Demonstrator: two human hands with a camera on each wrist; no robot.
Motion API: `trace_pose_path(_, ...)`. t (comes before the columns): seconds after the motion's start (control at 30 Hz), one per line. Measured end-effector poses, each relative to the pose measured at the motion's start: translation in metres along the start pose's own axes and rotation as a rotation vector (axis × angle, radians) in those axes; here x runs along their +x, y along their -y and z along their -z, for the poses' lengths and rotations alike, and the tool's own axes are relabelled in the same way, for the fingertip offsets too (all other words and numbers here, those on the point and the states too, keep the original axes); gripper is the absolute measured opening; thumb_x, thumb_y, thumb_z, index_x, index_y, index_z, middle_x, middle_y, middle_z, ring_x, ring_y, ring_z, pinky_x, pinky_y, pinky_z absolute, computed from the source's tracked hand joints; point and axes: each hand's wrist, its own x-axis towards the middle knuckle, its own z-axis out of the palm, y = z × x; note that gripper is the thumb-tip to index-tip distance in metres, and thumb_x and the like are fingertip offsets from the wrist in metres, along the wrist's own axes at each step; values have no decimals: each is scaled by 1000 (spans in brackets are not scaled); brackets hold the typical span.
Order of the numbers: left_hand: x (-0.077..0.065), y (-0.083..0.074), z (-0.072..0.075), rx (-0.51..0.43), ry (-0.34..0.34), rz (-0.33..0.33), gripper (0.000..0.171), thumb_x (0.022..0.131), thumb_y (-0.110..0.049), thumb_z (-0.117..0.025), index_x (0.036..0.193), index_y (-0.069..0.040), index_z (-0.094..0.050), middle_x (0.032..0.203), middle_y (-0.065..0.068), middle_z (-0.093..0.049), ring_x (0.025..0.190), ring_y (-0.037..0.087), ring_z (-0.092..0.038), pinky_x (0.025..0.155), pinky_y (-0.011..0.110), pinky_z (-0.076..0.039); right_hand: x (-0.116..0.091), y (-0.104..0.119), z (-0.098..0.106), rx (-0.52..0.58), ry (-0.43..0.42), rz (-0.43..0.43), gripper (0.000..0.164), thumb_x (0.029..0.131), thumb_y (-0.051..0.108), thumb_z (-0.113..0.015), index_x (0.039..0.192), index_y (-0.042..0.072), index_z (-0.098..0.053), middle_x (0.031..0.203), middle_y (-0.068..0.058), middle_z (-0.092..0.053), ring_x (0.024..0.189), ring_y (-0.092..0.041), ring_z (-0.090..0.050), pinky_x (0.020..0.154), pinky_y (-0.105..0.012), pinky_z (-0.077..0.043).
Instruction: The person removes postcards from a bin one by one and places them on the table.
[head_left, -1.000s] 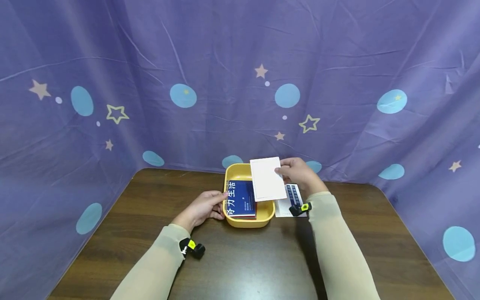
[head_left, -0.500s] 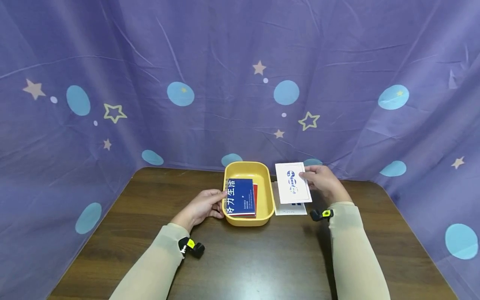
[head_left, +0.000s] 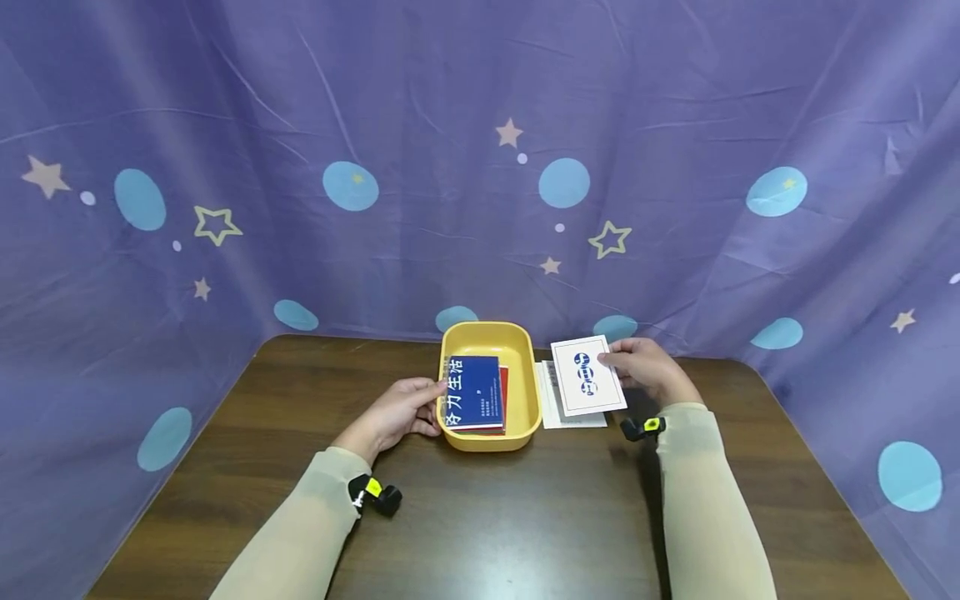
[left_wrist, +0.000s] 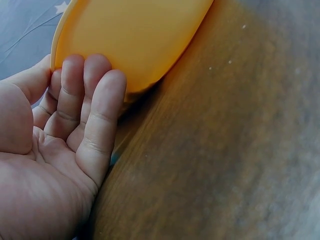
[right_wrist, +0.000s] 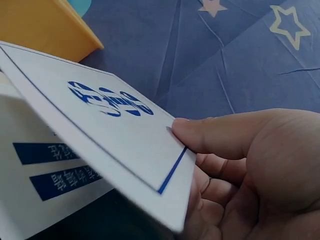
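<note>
My left hand (head_left: 393,414) grips the left wall of a yellow plastic basket (head_left: 489,445). In the left wrist view, the thumb lies at the rim and the fingers press the basket's outer wall (left_wrist: 135,40). Blue cards with white lettering (head_left: 480,400) lie inside on the left, a red card (head_left: 505,383) showing from beneath. With thumb on top, my right hand (head_left: 651,368) pinches the right edge of a white card (head_left: 570,387) with a blue logo and thin border. It is tilted above another white card (head_left: 551,412), which lies beside the basket and bears blue bars (right_wrist: 42,152).
The brown wooden table (head_left: 465,533) extends in front and to both sides. A purple curtain (head_left: 442,167) with stars and blue ovals stands right behind the basket. A black wrist camera (head_left: 386,498) sits on the left sleeve, another (head_left: 633,430) on the right.
My right hand has carried the white card rightward from over the basket to above the card on the table, then lowered it slightly. Its blue logo now shows. My left hand stays on the basket.
</note>
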Motion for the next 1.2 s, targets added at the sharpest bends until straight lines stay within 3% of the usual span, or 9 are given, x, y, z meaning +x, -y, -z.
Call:
trace_pose_path(0.3,0,-2,0,0,7,5,36,110,-30,-61,111,6,-64,75,4,-71,63,18,-70,60,32,-66,8,-20,-2,-31,23,-68,31,101,18,-74,119,-6,-65,88,-3,-75,77,-13,-71,65,-29,-65)
trace_pose_path(0.47,1,-1,1,0,7,6,35,110,-30,-61,110,5,-65,74,4,-71,62,18,-70,59,32,-66,13,-26,-7,-36,17,-56,28,100,16,-75,115,-6,-67,91,-6,-76,79,-15,-72,67,-30,-65)
trace_pose_path(0.67,1,-1,0,-6,6,6,34,110,-29,-61,111,5,-64,74,4,-71,61,18,-69,58,31,-66,13,-25,-13,-179,-57,-27,22,97,17,-78,104,-3,-71,94,-9,-74,80,-19,-70,70,-32,-65)
trace_pose_path(0.8,1,0,1,-4,7,3,34,111,-29,-60,112,5,-64,75,4,-72,62,18,-69,58,31,-66,13,-23,-15,-279,-100,-10,21,93,19,-82,93,1,-72,86,-7,-69,74,-18,-66,65,-30,-62)
trace_pose_path(1.2,1,1,2,5,8,-5,37,111,-30,-59,113,7,-64,76,5,-71,63,17,-69,59,31,-65,15,-17,-19,-541,-117,3,26,92,27,-80,77,11,-66,66,-2,-66,62,-17,-62,57,-30,-54)
